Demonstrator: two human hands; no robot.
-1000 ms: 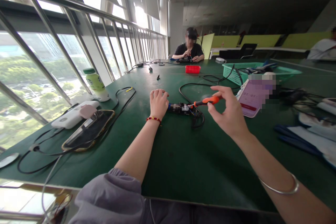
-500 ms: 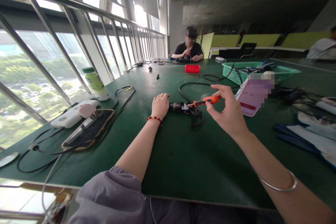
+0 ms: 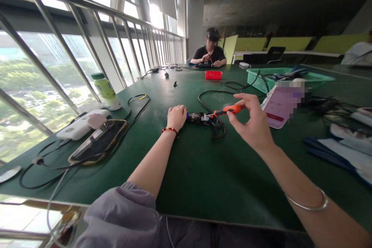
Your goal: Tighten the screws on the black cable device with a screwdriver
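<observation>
My left hand (image 3: 177, 117) is closed around the left end of a dark cylindrical device (image 3: 198, 118) lying on the green table (image 3: 186, 178). Silvery metal parts and thin wires show at the device's right end, where a black cable (image 3: 222, 130) curls out. My right hand (image 3: 251, 122) pinches the handle end of an orange and black screwdriver (image 3: 228, 110) between thumb and fingers. The screwdriver's shaft points left, and its tip meets the right part of the device. The exact contact spot is too small to make out.
Right of my right hand a pink-screened phone (image 3: 277, 108) leans by a green basket (image 3: 255, 81). Gloves (image 3: 337, 151) lie at the right. A red tray (image 3: 213, 75) stands ahead, before a person (image 3: 210, 52). On the left are a bottle (image 3: 107, 92), a dark phone (image 3: 97, 143) and cables.
Both hands stay nearly in place, the right still pinching the screwdriver against the device. The view has shifted very slightly.
</observation>
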